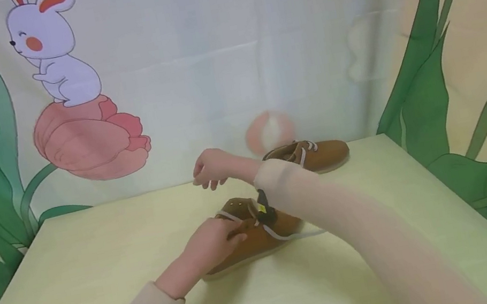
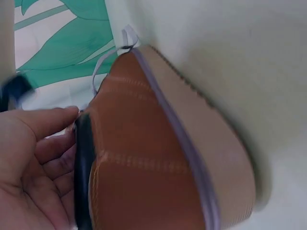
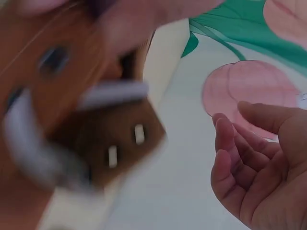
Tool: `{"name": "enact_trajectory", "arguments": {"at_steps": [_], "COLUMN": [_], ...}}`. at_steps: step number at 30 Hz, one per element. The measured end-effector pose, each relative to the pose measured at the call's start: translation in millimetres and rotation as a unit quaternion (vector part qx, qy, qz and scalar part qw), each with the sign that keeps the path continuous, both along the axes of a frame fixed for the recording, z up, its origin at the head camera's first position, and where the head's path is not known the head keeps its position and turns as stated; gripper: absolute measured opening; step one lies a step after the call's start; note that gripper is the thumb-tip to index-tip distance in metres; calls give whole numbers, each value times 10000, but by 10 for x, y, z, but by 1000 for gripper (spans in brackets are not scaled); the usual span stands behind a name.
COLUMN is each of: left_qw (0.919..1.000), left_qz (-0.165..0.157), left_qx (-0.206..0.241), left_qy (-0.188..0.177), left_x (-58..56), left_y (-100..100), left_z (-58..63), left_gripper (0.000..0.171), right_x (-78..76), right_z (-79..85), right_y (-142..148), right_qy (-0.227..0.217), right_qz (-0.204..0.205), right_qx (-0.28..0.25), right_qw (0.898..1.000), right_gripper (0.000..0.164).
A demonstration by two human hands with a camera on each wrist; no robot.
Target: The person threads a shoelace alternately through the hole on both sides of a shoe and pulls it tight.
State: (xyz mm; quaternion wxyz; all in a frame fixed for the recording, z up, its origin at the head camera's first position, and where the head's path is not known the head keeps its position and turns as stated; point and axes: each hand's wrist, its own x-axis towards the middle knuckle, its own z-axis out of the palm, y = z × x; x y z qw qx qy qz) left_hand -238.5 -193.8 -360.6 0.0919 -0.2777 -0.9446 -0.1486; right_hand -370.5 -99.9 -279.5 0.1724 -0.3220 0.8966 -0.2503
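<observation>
A brown leather shoe (image 1: pixel 256 242) with a pale sole sits on the table, its toe pointing right. My left hand (image 1: pixel 210 242) grips the edge of its opening; in the left wrist view the thumb lies along the dark collar lining (image 2: pixel 84 167) with fingers curled at the opening. Beyond the shoe, my right hand (image 1: pixel 214 168) is raised with loosely bent fingers and nothing visible in them. A white lace (image 1: pixel 290 238) trails off to the right from the shoe. In the right wrist view, the eyelet flap (image 3: pixel 127 143) and a lace look blurred.
A second brown shoe (image 1: pixel 329 153) with laces stands at the back of the table (image 1: pixel 97 264), partly behind my right forearm. A printed curtain (image 1: pixel 192 85) with a rabbit and tulips rises along the table's back and sides.
</observation>
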Motion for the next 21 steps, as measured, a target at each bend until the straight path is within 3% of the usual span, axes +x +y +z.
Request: {"name": "enact_trajectory", "arguments": {"at_steps": [3, 6, 10, 15, 21], "left_qw": [9989, 9967, 9962, 9952, 9929], "left_qz": [-17, 163, 436, 620, 703], "left_qx": [190, 375, 367, 376, 391], "left_qy": [-421, -700, -655, -653, -876], "left_x": [-36, -87, -158, -274, -442], "left_y": [-48, -145, -266, -332, -260], "left_z": [84, 185, 294, 320, 235], "left_gripper": [15, 16, 18, 27, 30], "right_x": [65, 152, 181, 63, 15], "right_z": [152, 312, 276, -166, -924], "right_y": [411, 888, 1532, 2161, 2495], "right_qy": [305, 586, 683, 418, 38], "right_qz": [87, -13, -345, -1165, -2187], "right_qx": [240, 347, 263, 712, 1521], "right_qw": [9992, 9977, 9967, 9897, 9639], "right_gripper": [30, 27, 25, 31, 55]}}
